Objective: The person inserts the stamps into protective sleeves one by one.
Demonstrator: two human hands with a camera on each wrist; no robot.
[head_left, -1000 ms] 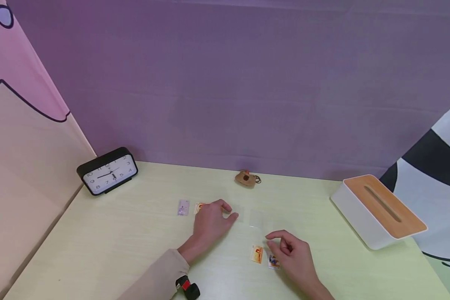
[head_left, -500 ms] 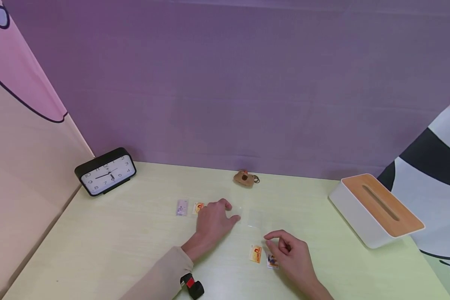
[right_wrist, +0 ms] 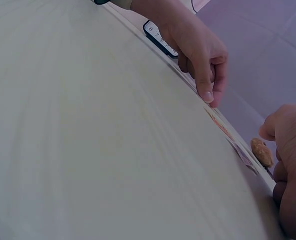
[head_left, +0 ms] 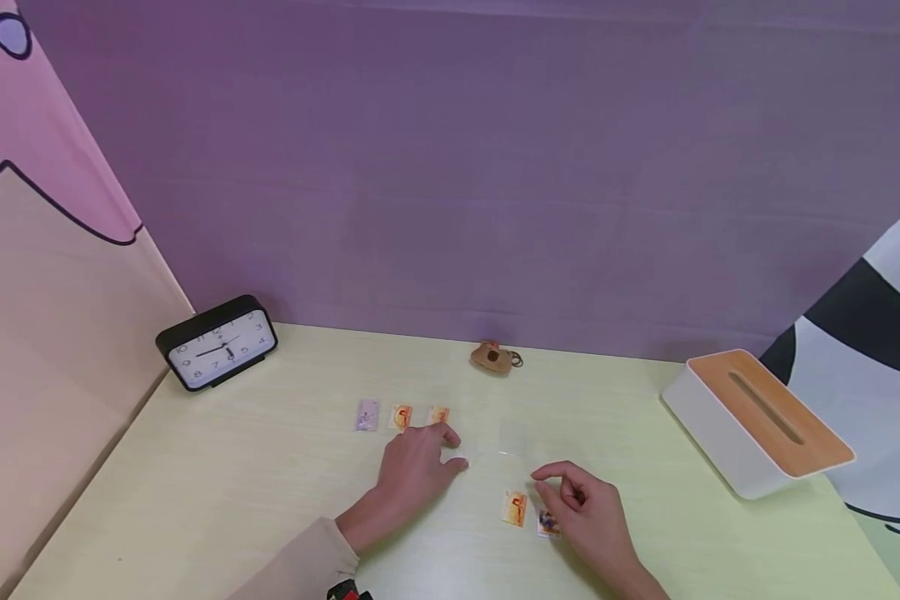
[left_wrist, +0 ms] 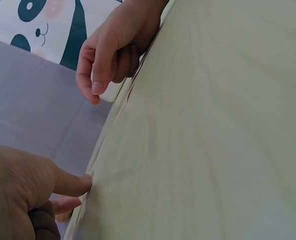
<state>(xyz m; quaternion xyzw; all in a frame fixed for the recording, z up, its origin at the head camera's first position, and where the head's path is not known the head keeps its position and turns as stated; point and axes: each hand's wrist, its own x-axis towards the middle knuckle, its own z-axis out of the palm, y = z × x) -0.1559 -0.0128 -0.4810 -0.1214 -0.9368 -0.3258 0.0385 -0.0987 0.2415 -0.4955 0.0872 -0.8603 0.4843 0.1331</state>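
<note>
My left hand [head_left: 416,462] lies low over the table, thumb and index finger apart at the tabletop, with a faint clear film beside the fingertips. Just beyond its knuckles is a small orange card [head_left: 438,412]; another orange card [head_left: 401,417] and a purple card [head_left: 367,415] continue that row leftward. A clear plastic sleeve [head_left: 514,438] lies flat between the hands. My right hand [head_left: 588,517] rests loosely curled, holding nothing, beside an orange-and-white card [head_left: 514,508] and a dark picture card [head_left: 548,523], whose edge it partly covers.
A black-framed clock [head_left: 217,343] stands at the back left. A small brown pouch-like toy [head_left: 492,358] with a ring lies at the back edge. On the right is a white box with a wooden slotted lid [head_left: 765,412]. Purple cloth [head_left: 495,167] hangs behind the table.
My left hand has moved toward me and slightly left, uncovering the third card of the back row. The right hand and the cards have stayed put.
</note>
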